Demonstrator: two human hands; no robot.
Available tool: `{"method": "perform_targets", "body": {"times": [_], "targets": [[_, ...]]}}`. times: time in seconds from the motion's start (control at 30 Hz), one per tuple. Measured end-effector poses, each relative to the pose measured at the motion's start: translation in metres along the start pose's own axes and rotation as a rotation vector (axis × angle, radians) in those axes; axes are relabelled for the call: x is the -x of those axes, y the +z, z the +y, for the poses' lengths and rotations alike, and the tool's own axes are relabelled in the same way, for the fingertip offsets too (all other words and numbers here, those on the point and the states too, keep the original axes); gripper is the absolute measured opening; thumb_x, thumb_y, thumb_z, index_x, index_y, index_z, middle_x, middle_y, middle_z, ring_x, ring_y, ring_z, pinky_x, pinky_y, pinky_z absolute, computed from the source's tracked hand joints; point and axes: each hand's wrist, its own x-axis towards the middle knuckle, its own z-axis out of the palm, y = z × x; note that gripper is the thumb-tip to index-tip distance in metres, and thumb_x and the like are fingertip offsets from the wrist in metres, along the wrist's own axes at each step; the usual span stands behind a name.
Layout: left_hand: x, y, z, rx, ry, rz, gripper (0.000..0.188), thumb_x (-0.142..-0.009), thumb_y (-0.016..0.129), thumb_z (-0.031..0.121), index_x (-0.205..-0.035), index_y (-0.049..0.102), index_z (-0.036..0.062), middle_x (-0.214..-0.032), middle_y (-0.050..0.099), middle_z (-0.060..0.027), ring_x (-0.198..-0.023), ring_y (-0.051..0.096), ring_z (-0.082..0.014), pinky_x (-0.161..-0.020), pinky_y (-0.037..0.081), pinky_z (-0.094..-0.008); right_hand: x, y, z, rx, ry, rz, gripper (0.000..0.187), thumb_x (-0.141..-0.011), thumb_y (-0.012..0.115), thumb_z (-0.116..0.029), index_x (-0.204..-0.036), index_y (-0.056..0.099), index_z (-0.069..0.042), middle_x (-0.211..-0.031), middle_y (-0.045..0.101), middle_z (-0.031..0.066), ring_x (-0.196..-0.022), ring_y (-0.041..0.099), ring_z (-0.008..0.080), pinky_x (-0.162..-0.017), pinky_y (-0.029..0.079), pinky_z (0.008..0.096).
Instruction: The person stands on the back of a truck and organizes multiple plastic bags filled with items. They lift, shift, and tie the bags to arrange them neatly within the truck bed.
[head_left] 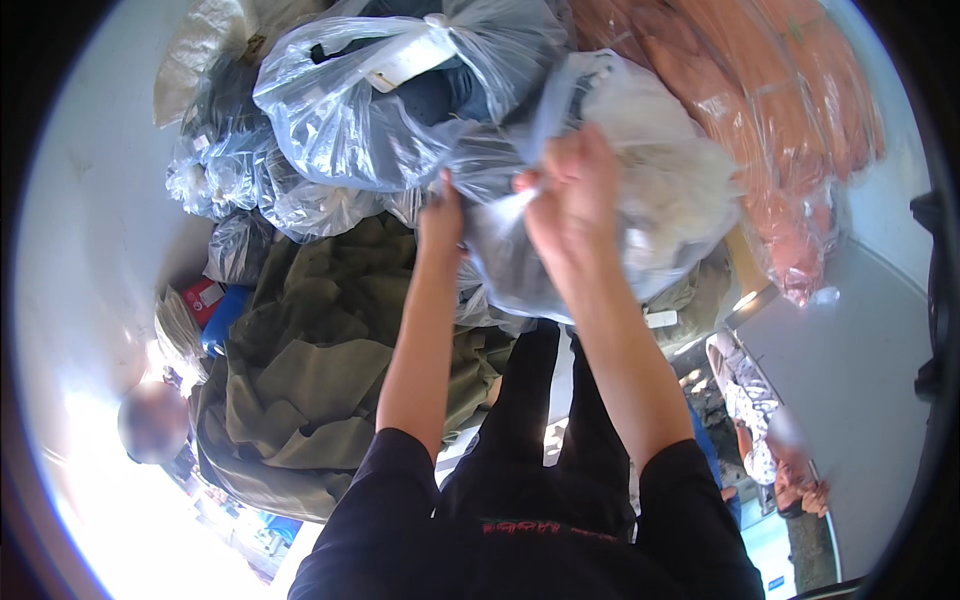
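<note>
My right hand (575, 195) is closed on the gathered plastic of a clear bag (640, 245); its fingers are blurred by motion. Pale, soft-looking contents show through that bag on the right side and greyer ones on the left. At the bag's left side my left hand (440, 220) is closed on its plastic, thumb pointing up and the other fingers mostly hidden. Just beyond my left hand lies a large clear bag (335, 130) with dark blue-grey contents, its top knotted and a white label (412, 60) under the film.
Salmon-coloured goods in clear wrap (750, 90) are piled at the far right. Smaller wrapped bundles (230, 165) lie at the far left. Crumpled olive-green cloth (300, 390) spreads below them, beside a red box (203, 300). Another person (755, 410) is at the lower right, by a pale panel (850, 370).
</note>
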Motion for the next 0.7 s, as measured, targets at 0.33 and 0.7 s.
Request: {"method": "perform_targets", "body": {"times": [0.33,0.7], "targets": [[-0.072,-0.066,-0.110,0.642,0.106,-0.192,0.046,-0.100,0.060,0.014,-0.144,0.053,0.0079,-0.131,0.065,-0.0138,-0.112,0.068,-0.0308,-0.095,0.058,-0.0470,0.033,-0.076,0.167,0.362,0.386,0.236,0.071,-0.109,0.030,-0.063,-0.067,0.055,-0.011,-0.062,0.051,0.0013,-0.063,0.048,0.0128,-0.063,0.039,0.0299],[0.025,-0.052,-0.140,-0.173,1.028,0.024,0.061,-0.109,0.046,0.039,-0.153,0.038,-0.0024,-0.158,0.037,-0.0227,-0.143,0.042,-0.0365,-0.119,0.036,-0.0462,0.130,-0.064,0.148,1.330,-0.363,0.085,0.052,-0.100,0.052,-0.030,-0.130,0.051,0.012,-0.119,0.060,0.0368,-0.109,0.061,0.0501,-0.099,0.046,0.0562]]}}
